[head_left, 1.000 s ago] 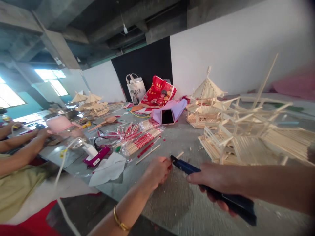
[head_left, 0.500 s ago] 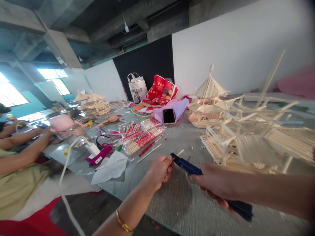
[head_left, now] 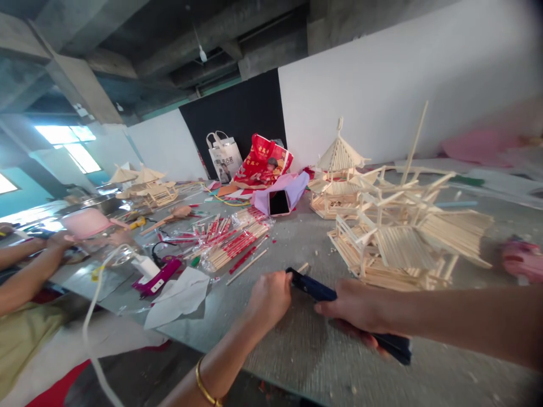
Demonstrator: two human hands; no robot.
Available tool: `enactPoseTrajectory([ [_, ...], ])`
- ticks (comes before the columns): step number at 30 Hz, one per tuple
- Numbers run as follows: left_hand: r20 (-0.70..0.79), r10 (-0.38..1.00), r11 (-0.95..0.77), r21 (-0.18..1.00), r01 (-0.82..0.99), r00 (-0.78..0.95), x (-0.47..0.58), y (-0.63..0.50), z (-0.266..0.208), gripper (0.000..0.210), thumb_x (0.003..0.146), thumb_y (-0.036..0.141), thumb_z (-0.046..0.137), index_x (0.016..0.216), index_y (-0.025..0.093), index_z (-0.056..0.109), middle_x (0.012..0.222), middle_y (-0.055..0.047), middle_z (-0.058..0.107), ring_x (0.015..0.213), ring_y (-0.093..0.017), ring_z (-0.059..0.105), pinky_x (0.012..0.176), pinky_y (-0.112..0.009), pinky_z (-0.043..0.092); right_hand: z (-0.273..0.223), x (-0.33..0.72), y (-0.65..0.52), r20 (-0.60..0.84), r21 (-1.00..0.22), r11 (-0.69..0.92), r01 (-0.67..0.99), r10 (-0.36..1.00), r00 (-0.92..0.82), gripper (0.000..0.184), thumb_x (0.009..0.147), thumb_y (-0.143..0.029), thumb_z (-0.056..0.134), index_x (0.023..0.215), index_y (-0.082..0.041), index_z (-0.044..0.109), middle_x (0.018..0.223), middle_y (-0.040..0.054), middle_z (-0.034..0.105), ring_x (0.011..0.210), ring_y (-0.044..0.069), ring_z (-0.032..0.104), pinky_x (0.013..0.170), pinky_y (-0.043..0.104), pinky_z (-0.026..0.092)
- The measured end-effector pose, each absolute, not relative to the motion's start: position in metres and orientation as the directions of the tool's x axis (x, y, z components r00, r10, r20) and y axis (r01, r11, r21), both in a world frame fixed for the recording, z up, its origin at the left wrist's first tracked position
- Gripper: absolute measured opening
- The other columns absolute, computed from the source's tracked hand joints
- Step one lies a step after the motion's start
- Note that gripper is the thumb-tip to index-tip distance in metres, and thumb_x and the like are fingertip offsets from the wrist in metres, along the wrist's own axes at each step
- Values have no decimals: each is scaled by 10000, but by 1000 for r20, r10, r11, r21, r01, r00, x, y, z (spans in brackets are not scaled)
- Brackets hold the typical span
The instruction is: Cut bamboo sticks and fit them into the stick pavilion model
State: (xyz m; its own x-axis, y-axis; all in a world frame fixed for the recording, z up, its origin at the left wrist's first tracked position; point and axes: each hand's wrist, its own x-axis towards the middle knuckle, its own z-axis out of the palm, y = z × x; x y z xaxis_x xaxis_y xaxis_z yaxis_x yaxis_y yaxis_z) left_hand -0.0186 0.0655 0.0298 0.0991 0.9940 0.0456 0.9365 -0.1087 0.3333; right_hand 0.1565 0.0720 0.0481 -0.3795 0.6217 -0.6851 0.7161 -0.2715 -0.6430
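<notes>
My left hand (head_left: 270,297) is closed at the head of a dark blue hand cutter (head_left: 314,287). From behind the cutter's head pokes the pale end of a wooden stick (head_left: 302,268), in line with my left fingers; the rest is hidden. My right hand (head_left: 360,308) wraps the cutter's handle, which runs back under the palm. Whether the jaws are apart I cannot see. On the table (head_left: 305,362), a loose stick (head_left: 248,265) lies beyond my left hand. Past my right hand stands a pavilion-like model of wooden sticks (head_left: 399,249).
Bundles of red-wrapped chopsticks (head_left: 237,243) lie mid-table near a phone (head_left: 279,202). To the left are crumpled white paper (head_left: 180,299) and a purple power strip (head_left: 159,277) with a white cord. A co-worker's arms (head_left: 36,265) reach in at far left. A pink tool (head_left: 522,259) sits far right.
The view has swung right, so things sit further left and the pink tool has appeared. Both hands stay closed around the cutter's head and handle, and less of the stick end shows.
</notes>
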Motion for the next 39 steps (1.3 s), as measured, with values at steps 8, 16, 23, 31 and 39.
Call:
enactPoseTrajectory([
  [8, 61, 991, -128, 124, 984, 122, -16, 59, 32, 351, 882, 303, 288, 823, 160, 603, 715, -110, 675, 672, -215, 633, 524, -267, 325, 53, 159, 73, -715, -629, -300, 717, 584, -384, 425, 790, -367, 428, 422, -155, 411, 293, -33, 365, 231, 78, 346, 244, 193, 339],
  [16, 82, 987, -142, 68, 988, 136, -18, 58, 31, 383, 906, 296, 229, 755, 181, 561, 668, -62, 665, 655, -176, 634, 507, -245, 327, 53, 158, 76, -735, -640, -353, 682, 540, -410, 426, 816, -372, 405, 445, -163, 401, 303, -40, 363, 240, 82, 345, 256, 218, 371],
  [23, 159, 972, -175, 13, 984, 171, -17, 50, 27, 284, 875, 204, 280, 794, 161, 548, 697, -87, 640, 649, -205, 621, 511, -262, 317, 58, 164, 76, -768, -630, -422, 652, 463, -443, 447, 835, -454, 341, 540, -144, 471, 401, -10, 454, 292, 107, 439, 291, 254, 422],
  [31, 162, 957, -255, 75, 964, 241, -23, 60, 22, 321, 902, 243, 258, 714, 197, 514, 638, 0, 624, 610, -119, 596, 497, -228, 287, 52, 163, 73, -728, -677, -435, 593, 511, -457, 428, 851, -373, 334, 522, -127, 455, 402, -13, 450, 280, 92, 450, 304, 220, 419],
  [39, 166, 955, -255, 24, 967, 247, -26, 52, 20, 247, 871, 171, 279, 788, 200, 509, 713, -23, 613, 646, -160, 584, 523, -250, 312, 56, 162, 68, -710, -691, -400, 602, 528, -465, 462, 856, -336, 318, 457, -133, 435, 345, -9, 423, 255, 99, 447, 302, 217, 418],
])
